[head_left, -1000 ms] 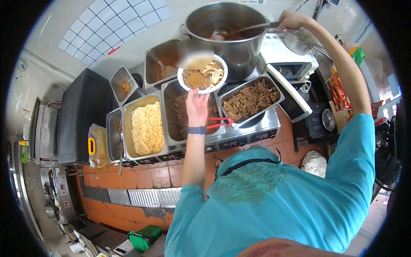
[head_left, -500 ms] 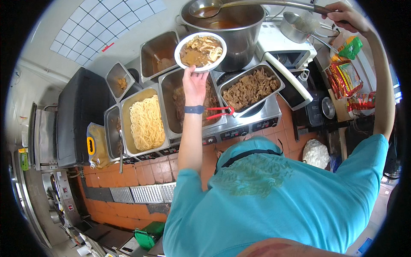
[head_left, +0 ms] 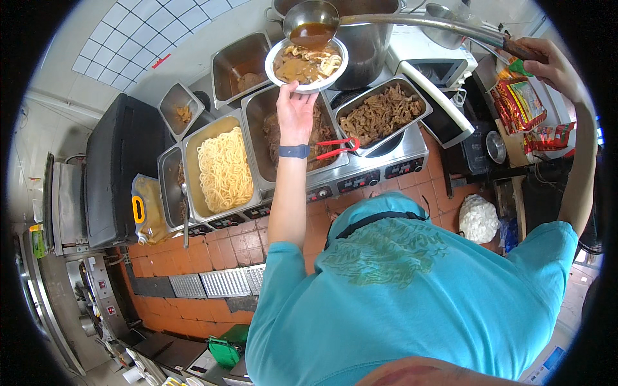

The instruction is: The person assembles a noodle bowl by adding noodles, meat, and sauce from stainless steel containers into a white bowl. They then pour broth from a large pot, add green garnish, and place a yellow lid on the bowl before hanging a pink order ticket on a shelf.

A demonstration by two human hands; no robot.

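Observation:
My left hand holds up a white bowl from below by its near side, fingers under the base. Noodles, brown slices and brown sauce show inside it. My right hand is closed round the dark grip of a long-handled metal ladle. Directly over the bowl, the ladle's cup is tilted, with reddish-brown broth at its lip reaching down toward the food. Behind the bowl stands a large steel stockpot. Under my left wrist lie red-handled tongs across a pan of dark meat.
Left of my forearm are a pan of pale noodles and smaller steel pans. Sliced meat fills a tray to the right. A white oven-like appliance stands beyond it, near red packets. A yellow-handled jug sits far left.
The ladle has swung from above the stockpot nearer to me, over the bowl, and tipped. My right hand has come lower and to the right. The bowl has shifted slightly right.

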